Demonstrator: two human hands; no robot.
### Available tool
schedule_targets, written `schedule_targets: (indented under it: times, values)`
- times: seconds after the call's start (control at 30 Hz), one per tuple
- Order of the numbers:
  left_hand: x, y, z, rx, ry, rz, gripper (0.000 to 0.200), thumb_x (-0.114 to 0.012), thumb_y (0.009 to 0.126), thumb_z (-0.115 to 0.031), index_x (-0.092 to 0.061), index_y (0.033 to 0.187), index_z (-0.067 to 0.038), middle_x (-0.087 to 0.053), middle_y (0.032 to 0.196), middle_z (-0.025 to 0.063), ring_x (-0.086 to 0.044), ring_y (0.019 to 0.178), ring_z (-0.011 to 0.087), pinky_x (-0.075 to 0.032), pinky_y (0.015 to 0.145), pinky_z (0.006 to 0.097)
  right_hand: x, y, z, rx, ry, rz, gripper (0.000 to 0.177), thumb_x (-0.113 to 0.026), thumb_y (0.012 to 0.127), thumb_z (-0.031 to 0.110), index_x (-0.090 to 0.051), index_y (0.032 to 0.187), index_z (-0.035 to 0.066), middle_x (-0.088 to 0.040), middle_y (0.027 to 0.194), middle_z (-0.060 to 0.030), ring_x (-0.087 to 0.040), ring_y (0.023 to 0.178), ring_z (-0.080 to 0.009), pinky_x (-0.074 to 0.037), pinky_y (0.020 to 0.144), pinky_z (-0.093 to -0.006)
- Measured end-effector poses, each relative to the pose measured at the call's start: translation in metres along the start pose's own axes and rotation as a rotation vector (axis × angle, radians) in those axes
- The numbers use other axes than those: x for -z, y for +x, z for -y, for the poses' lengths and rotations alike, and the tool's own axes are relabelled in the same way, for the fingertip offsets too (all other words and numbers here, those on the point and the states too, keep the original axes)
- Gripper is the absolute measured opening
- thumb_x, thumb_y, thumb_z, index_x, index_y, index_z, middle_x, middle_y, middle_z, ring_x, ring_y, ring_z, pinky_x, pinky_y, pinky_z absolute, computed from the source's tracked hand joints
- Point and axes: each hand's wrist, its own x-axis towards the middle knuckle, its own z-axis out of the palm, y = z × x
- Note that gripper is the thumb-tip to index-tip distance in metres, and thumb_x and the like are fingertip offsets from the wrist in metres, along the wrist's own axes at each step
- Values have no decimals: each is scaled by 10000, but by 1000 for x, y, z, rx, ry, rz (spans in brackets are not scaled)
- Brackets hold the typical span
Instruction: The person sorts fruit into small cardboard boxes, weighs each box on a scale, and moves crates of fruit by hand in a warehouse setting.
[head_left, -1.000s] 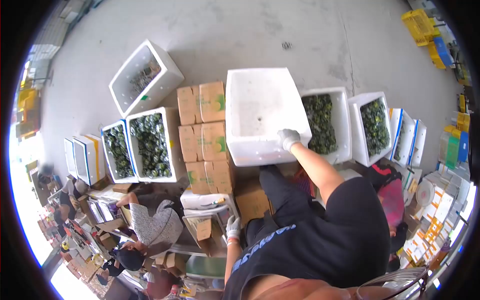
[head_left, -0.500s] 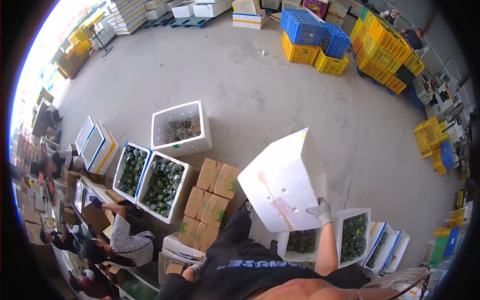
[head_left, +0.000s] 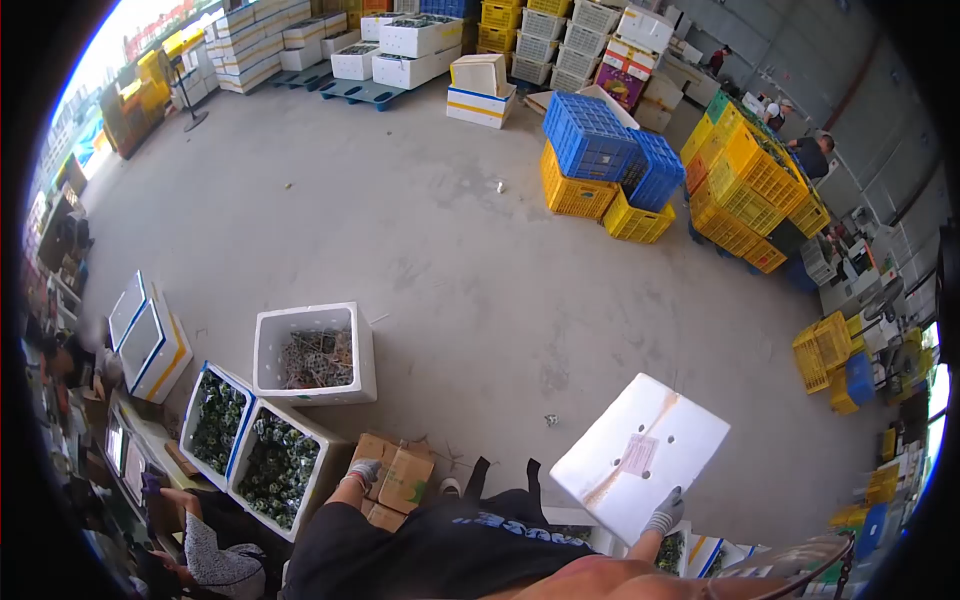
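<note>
A white foam box (head_left: 640, 450) with brown tape and a few holes hangs tilted at the lower right. My right hand (head_left: 664, 511), in a grey glove, grips its lower right edge. My left hand (head_left: 366, 472), also gloved, is over the stacked brown cartons (head_left: 407, 478); its fingers are too small to make out. Left of the cartons, two foam boxes hold dark green produce (head_left: 278, 462). Behind them stands an open foam box (head_left: 365, 350) with brown, stringy contents.
Blue crates (head_left: 590, 135) on yellow crates (head_left: 640, 220) stand ahead right, beside a tall yellow stack (head_left: 745, 190). White boxes lie on a pallet (head_left: 360, 92) at the back. A co-worker in patterned sleeves (head_left: 222, 555) is at the lower left.
The view has tilted up and shifted. The white foam box is now turned flatter and lower right in my right hand. My left hand has moved forward to the cartons.
</note>
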Motion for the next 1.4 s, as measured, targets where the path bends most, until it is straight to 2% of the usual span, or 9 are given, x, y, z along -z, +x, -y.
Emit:
schedule_targets:
  times: [0.1,0.13,0.23,0.37,0.5,0.7,1.03,1.17,1.4]
  values:
    - [104,122,-65,-38,-98,-431,357,-466,793,-283,-663,976,-48,-631,1033,176,-574,1024,355,-459,879,391,6,27,8,-182,99,-29,706,-423,879,575,-602,1034,-90,-630,1004,-251,-617,878,-351,-488,777,-403]
    - [140,152,-84,-285,177,-647,264,-461,835,-225,-643,855,-34,-634,725,119,-633,659,244,-505,562,357,-8,43,9,-245,273,-52,698,-425,885,563,-579,1085,-88,-624,1034,-239,-620,898,-333,-500,788,-395]
    - [250,135,-257,-14,-521,-444,344,-491,776,-286,-666,983,-75,-657,975,162,-603,956,344,-463,850,381,-59,88,41,-375,830,-6,702,-434,893,545,-510,1190,-86,-598,1108,-230,-620,922,-317,-511,801,-396]
    - [291,180,-392,-226,-582,-379,439,-526,824,-338,-595,1161,-65,-659,903,86,-630,768,210,-503,640,337,-165,152,157,-251,368,-96,686,-426,901,533,-516,1136,-105,-591,1082,-260,-609,920,-347,-501,803,-404]
    - [300,210,-395,-262,-103,-297,454,-512,837,-380,-596,1174,-87,-645,994,83,-618,811,222,-497,703,351,-250,180,333,-101,290,135,656,-411,913,510,-534,1035,-123,-591,1018,-289,-598,884,-382,-486,798,-415]
    - [357,257,-258,356,-1300,44,531,-449,883,-387,-397,1355,-149,-476,1324,110,-445,1201,282,-387,910,512,-391,200,560,22,804,467,682,-430,910,516,-466,1187,-106,-527,1199,-193,-544,1023,-284,-454,882,-372]
    - [793,350,-394,-425,-1879,-614,892,-454,778,-686,-136,1466,-216,-85,1534,80,-68,1402,322,-115,1034,624,-479,204,882,-214,1042,1085,689,-325,911,598,-397,1336,59,-505,1250,-123,-505,1102,-263,-417,955,-360]
    - [973,430,-464,-659,-2010,-400,628,-510,831,-519,-488,1257,-58,-582,1173,123,-565,1061,296,-459,893,488,-511,207,963,-358,1051,1389,714,-246,912,619,-382,1358,79,-490,1284,-110,-478,1143,-278,-396,973,-370]
    - [1158,502,-601,-528,-1623,-465,410,-625,795,-285,-562,1101,-19,-605,1006,89,-555,856,191,-452,834,325,-645,250,1088,-288,894,1348,713,-242,915,615,-398,1349,70,-510,1261,-105,-488,1129,-251,-399,966,-347]
